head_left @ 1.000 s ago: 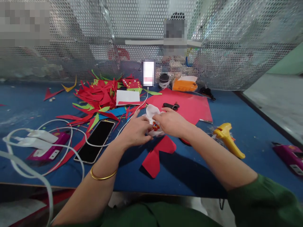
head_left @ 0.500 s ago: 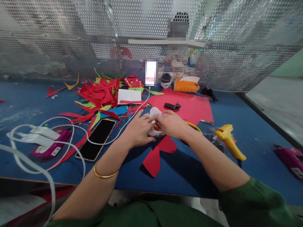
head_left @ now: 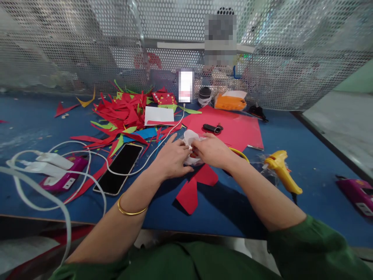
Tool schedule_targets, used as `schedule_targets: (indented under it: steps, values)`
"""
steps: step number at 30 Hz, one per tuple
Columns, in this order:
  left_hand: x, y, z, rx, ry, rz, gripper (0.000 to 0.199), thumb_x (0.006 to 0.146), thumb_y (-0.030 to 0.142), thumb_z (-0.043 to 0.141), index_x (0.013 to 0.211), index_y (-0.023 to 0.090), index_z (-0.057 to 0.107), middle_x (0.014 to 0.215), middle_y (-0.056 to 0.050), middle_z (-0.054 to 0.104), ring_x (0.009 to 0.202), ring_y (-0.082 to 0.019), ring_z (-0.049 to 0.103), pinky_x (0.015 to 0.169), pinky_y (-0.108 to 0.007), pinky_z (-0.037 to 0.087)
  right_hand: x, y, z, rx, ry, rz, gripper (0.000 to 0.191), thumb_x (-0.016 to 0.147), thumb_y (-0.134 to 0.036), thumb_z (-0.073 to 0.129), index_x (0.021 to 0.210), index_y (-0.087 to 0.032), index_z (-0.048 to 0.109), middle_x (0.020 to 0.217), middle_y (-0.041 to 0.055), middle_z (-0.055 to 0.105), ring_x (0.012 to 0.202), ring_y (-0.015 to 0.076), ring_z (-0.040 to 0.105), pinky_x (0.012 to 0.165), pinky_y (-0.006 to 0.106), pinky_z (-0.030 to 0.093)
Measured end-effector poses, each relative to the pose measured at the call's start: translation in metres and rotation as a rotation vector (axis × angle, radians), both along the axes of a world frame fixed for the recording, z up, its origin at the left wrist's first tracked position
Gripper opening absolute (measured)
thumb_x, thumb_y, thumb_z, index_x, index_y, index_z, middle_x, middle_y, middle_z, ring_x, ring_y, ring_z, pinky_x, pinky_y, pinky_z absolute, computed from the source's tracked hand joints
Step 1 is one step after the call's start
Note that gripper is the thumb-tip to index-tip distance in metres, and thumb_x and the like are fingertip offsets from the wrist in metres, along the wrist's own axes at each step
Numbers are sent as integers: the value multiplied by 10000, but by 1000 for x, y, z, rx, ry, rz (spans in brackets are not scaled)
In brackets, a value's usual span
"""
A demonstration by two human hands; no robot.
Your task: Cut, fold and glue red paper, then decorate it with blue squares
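Honestly, tearing is my main worry: the white wrapper (head_left: pixel 190 136) looks thin, and uneven pulling between my hands could rip it or let the small red-and-orange item (head_left: pixel 193 155) inside slip out. My wrists also sit close to the red cut-out (head_left: pixel 189 196), so a dropped forearm could crease or drag it. The wrapper looks crumpled and soft, its upper flap standing pale and rounded, the item only partly visible. It lies between my hands over the blue table (head_left: pixel 233 210), near the red sheet (head_left: pixel 236 130). My right hand (head_left: pixel 214 151) pinches it; my left hand (head_left: pixel 171 159) touches its side, but I can't tell whether those fingers grip.
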State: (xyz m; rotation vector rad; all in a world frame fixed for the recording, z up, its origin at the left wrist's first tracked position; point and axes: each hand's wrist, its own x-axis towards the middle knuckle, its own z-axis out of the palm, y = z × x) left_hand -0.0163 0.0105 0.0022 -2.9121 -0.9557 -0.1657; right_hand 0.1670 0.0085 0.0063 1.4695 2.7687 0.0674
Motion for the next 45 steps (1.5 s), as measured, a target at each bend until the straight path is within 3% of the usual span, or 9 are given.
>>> schedule_targets:
  steps: [7, 13, 18, 28, 33, 38, 40, 45]
  values:
    - [0, 0, -3, 41, -38, -17, 424, 811, 541, 656, 1004, 168, 715, 977, -89, 754, 1047, -306, 641, 1139, -572, 284, 5, -7, 5, 24, 3, -23, 297, 924, -90, 428, 1151, -129, 617, 941, 100, 778, 876, 212, 706, 1110, 380, 249]
    - [0, 1, -5, 56, -19, -18, 417, 820, 546, 632, 975, 171, 725, 964, -87, 757, 1043, -307, 639, 1148, -571, 268, 3, -7, 6, 25, -34, -13, 260, 923, -146, 427, 1012, -101, 667, 844, 144, 764, 816, 249, 702, 1096, 411, 247]
    - [1, -1, -3, 25, -10, -7, 410, 821, 532, 644, 1024, 184, 718, 1009, -80, 761, 1069, -306, 638, 1153, -568, 256, 7, -9, 7, 60, -13, 4, 302, 924, -150, 391, 1048, -119, 665, 851, 113, 756, 833, 224, 688, 1123, 390, 193]
    - [1, 1, -4, 13, -17, 2, 375, 821, 491, 641, 1014, 179, 720, 1012, -73, 766, 1068, -303, 630, 1188, -571, 166, 8, -9, -1, 87, 48, 35, 274, 909, -152, 405, 958, -128, 673, 854, 123, 750, 863, 251, 673, 1077, 438, 258]
    - [-2, 3, -8, 37, -109, -38, 341, 823, 448, 639, 1050, 207, 720, 991, -60, 767, 1065, -294, 621, 1197, -585, 118, 21, -25, 2, 69, 227, 70, 273, 887, -142, 438, 1021, -158, 676, 978, 93, 758, 982, 218, 677, 1145, 443, 219]
    - [-4, 6, -11, 42, -90, -27, 389, 814, 473, 653, 1045, 166, 714, 1027, -84, 758, 1085, -305, 620, 1203, -603, 131, 32, -30, -8, 72, 270, 159, 200, 851, -258, 634, 1026, -180, 691, 987, 84, 757, 1010, 246, 672, 1144, 501, 239]
    - [-5, 8, -11, 73, -84, -16, 359, 811, 458, 662, 1014, 166, 713, 1035, -88, 756, 1095, -306, 621, 1205, -618, 136, 32, -27, -14, 116, 211, 180, 126, 894, -229, 610, 967, -190, 704, 941, 69, 754, 972, 231, 674, 1133, 489, 252]
    - [-9, 9, -4, 172, -121, -19, 281, 824, 385, 648, 1017, 185, 692, 1086, -84, 737, 1140, -298, 614, 1219, -647, 108, 23, -26, -22, 241, 133, 188, 162, 953, -231, 563, 893, -198, 710, 813, 37, 732, 823, 210, 663, 1092, 469, 283]
